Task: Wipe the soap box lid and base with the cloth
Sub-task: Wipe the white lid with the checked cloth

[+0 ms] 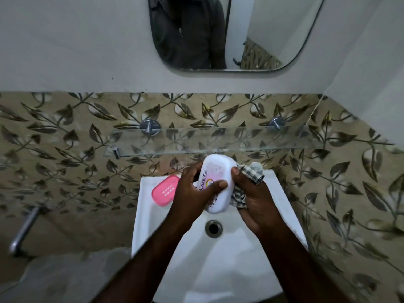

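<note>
**tilefan:** Looking for the soap box here, any pointers?

**sudsy:** Split in two. Holding the white lid (216,184) up over the sink (150,215) with the left hand (192,193), thumb laid across the printed front, fingers (194,169) curled round the far side. Tilted a bit, long way running roughly up and down.

**tilefan:** And the other half?

**sudsy:** Sitting on the sink's back left corner, that pink base (164,190), slotted face up, right end tucked behind the left hand from this angle. Can't tell whether touching the lid or not.

**tilefan:** Cool. Wondering about the cloth and the right hand.

**sudsy:** Gripping the checked cloth (254,171) in the right hand (251,200), bunched up and pressed against the lid's right edge, thumb tip on the rim. Sticking out above the fingers and below the lid too. So both hands clamped, left on the lid, right on the cloth, close together with just the lid between.

**tilefan:** Anything else around?

**sudsy:** Usual bathroom stuff. Drain (213,228) in the sink just below the lid. Glass shelf (218,138) on two metal pegs (149,126) right behind, over leaf-pattern tiles (65,132). Mirror (262,29) higher up on the white wall (76,51), showing a dark jacket (188,33). Metal tap (24,230) low on the left wall, well apart from the sink.
</note>
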A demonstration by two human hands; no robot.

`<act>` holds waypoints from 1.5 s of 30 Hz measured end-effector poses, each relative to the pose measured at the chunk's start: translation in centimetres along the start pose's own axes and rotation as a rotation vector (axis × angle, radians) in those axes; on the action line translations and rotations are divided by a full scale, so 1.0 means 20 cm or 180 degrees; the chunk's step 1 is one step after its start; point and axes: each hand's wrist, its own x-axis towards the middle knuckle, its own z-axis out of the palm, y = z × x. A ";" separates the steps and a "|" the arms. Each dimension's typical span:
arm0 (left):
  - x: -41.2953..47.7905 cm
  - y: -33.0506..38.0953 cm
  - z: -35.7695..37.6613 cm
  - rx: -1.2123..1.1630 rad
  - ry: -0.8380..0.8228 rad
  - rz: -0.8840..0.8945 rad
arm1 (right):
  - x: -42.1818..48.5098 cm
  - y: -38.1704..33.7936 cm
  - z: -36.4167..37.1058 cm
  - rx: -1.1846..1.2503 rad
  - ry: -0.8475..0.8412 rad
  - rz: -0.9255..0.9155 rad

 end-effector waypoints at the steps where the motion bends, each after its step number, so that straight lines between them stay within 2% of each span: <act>1: 0.02 0.01 -0.02 -0.0220 -0.0047 -0.0022 | 0.01 -0.01 -0.01 -0.0023 0.0020 -0.0052; 5: 0.06 0.01 -0.07 -0.1197 -0.0329 -0.0327 | 0.07 -0.05 -0.05 -0.0017 0.0089 -0.0141; 10: 0.08 0.01 -0.05 -0.1531 -0.0351 -0.0498 | 0.14 -0.05 -0.02 -0.0473 0.0621 -0.0522; 14: 0.09 -0.02 -0.02 -0.1379 -0.0325 -0.0444 | 0.16 -0.03 -0.03 -0.0948 0.1005 -0.1089; 18: 0.05 -0.06 0.06 -0.0699 -0.0438 -0.0190 | 0.15 0.01 -0.03 -0.1253 0.0954 -0.1417; 22: 0.07 -0.07 0.09 -0.0791 -0.0195 -0.0272 | 0.16 -0.02 -0.06 -0.1109 0.0701 -0.1209; 27: 0.10 -0.06 0.08 -0.0887 -0.0542 -0.0506 | 0.18 -0.04 -0.10 -0.1052 0.0409 -0.0796; 29: 0.11 -0.04 0.08 -0.0692 -0.0443 -0.0542 | 0.19 -0.08 -0.14 -0.0701 0.0523 -0.0806; 31: 0.12 -0.01 0.07 -0.0296 -0.0358 -0.0519 | 0.21 -0.16 -0.17 -0.0581 0.0722 -0.1148; 33: 0.13 0.02 0.07 0.0197 -0.0455 -0.0473 | 0.21 -0.24 -0.17 -0.1201 0.0579 -0.1741; 35: 0.12 0.05 0.08 0.0642 -0.0636 -0.0463 | 0.18 -0.29 -0.12 -0.2215 0.0088 -0.2319; 38: 0.13 0.09 0.12 0.0808 -0.0628 -0.0476 | 0.12 -0.30 -0.02 -0.3547 -0.0473 -0.2809; 40: 0.11 0.11 0.13 0.0858 -0.0626 -0.0458 | 0.12 -0.28 -0.03 -0.3973 -0.0788 -0.3107; 41: 0.10 0.11 0.13 0.0946 -0.0585 -0.0460 | 0.12 -0.27 -0.04 -0.3996 -0.0832 -0.3098; 45: 0.02 0.05 0.14 0.1216 -0.0369 -0.0369 | 0.11 -0.23 -0.11 -0.3799 -0.0419 -0.2248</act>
